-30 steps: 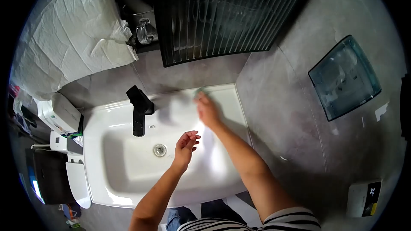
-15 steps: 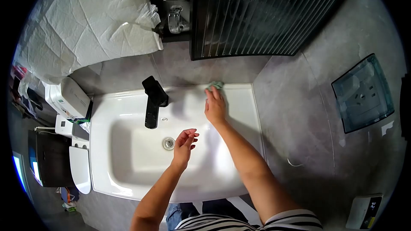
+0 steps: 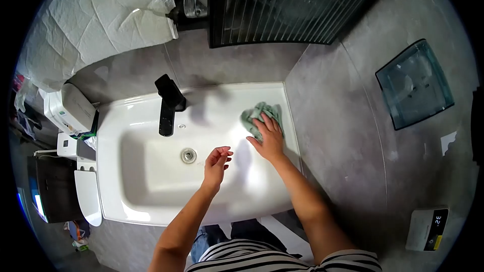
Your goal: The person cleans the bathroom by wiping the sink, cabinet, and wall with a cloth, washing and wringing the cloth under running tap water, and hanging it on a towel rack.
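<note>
Spread over a crumpled green cloth, my right hand presses it onto the right-hand ledge of the white washbasin. Part of the cloth is hidden under the fingers. My left hand hovers above the basin bowl, right of the metal drain. Its fingers are curled in toward the thumb, with nothing visible in them. A black faucet stands at the back of the basin, left of both hands.
A ribbed dark glass cabinet door hangs above the back wall. White quilted sheeting fills the upper left, with a white tissue pack below it. A covered socket box and a display panel are on the right wall.
My right hand has moved the cloth from the basin's back edge toward me and slightly right, and more of the cloth shows. My left hand stays nearly still. The view has shifted a little.
</note>
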A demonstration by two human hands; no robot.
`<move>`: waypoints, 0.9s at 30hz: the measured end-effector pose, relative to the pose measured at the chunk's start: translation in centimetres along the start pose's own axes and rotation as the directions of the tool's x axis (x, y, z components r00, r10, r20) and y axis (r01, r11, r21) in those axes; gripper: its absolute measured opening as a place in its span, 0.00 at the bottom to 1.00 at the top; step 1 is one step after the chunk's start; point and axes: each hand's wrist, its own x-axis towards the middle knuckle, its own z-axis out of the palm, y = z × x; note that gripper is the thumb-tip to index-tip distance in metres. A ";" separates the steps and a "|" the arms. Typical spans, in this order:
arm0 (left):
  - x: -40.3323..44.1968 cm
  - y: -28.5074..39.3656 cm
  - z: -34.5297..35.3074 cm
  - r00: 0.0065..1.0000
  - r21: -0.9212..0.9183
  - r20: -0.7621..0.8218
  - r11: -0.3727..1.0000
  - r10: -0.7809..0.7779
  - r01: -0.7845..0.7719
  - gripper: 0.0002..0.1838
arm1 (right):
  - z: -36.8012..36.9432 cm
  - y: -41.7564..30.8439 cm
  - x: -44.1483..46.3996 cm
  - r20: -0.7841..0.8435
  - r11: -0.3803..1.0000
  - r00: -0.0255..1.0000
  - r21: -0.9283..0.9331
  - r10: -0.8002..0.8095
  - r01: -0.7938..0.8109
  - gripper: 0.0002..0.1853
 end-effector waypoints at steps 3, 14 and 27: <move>-0.3 -1.3 1.1 1.000 0.008 0.012 1.000 0.000 0.000 0.08 | 0.4 3.0 1.8 0.023 0.992 0.996 0.096 -0.087 0.084 0.20; -4.2 0.6 -2.2 0.986 -0.003 -0.139 0.996 0.089 -0.090 0.08 | 11.0 -3.2 10.0 -0.268 0.992 0.964 0.124 -0.002 0.036 0.17; -5.8 0.4 -6.0 0.973 -0.066 -0.214 0.993 0.085 -0.101 0.08 | 11.2 -4.7 10.9 0.003 0.929 0.988 0.341 -0.152 0.142 0.29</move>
